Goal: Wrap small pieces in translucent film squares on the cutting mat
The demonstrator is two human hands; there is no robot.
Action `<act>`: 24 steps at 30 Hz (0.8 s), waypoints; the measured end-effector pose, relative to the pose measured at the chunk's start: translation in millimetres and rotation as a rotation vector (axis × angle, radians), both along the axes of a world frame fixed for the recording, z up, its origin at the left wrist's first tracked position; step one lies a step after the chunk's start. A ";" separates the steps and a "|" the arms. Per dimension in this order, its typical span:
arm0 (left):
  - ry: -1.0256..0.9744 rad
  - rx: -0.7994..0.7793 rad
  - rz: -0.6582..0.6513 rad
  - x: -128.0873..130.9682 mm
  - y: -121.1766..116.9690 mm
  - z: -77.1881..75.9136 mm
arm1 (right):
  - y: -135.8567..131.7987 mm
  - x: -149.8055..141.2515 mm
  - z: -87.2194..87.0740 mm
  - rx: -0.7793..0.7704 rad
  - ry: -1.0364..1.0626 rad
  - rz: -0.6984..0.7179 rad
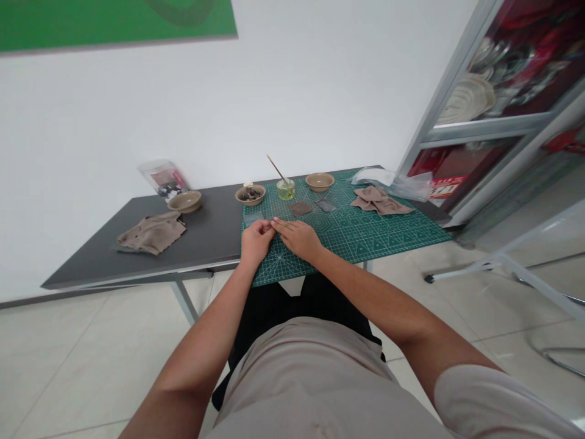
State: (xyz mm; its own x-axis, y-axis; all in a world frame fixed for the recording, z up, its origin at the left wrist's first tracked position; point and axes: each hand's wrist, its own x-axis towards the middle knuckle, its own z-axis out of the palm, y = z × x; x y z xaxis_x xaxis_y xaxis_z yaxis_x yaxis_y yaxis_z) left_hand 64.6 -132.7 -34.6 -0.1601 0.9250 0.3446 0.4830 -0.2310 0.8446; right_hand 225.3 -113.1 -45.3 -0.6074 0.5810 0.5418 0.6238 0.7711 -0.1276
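My left hand point(256, 240) and my right hand point(298, 236) meet over the green cutting mat point(351, 235), fingertips together. Both are closed in a pinch; whatever lies between the fingers is too small to make out. Just beyond them are a brown square piece point(300, 208) and a small grey flat piece point(326, 205). A clear flat piece point(254, 217) lies by my left hand. Farther back stands a glass jar point(286, 191) of yellowish liquid with a thin brush point(276, 167) leaning in it. Left of the jar, a bowl point(250, 201) holds dark bits and something pale.
Another brown bowl point(320, 182) stands at the back of the mat. Brown cloths lie at right point(379, 200) and left point(153, 233). A plastic bag point(397, 183) rests at the back right. On the dark table's point(210, 235) left are a bowl point(184, 202) and a clear container point(163, 178).
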 end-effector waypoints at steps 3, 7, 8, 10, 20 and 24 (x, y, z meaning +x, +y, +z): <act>-0.037 0.015 0.015 -0.4 0.2 -4.0 | 0.2 -0.2 -0.1 -0.026 0.011 -0.030; -0.204 0.058 0.012 -3.4 5.3 -12.5 | 1.3 0.2 -0.1 -0.052 0.026 -0.119; -0.215 0.074 0.014 -4.0 6.5 -13.8 | 1.4 0.4 0.2 -0.053 0.030 -0.139; -0.206 0.107 0.019 -4.5 7.9 -14.6 | 1.1 0.5 0.9 -0.050 0.033 -0.161; -0.144 0.110 -0.053 -1.2 3.3 -7.7 | -2.9 0.2 1.3 -0.087 0.088 -0.222; -0.121 0.069 -0.044 -1.6 3.8 -7.5 | -1.6 -0.2 1.0 -0.095 0.118 -0.213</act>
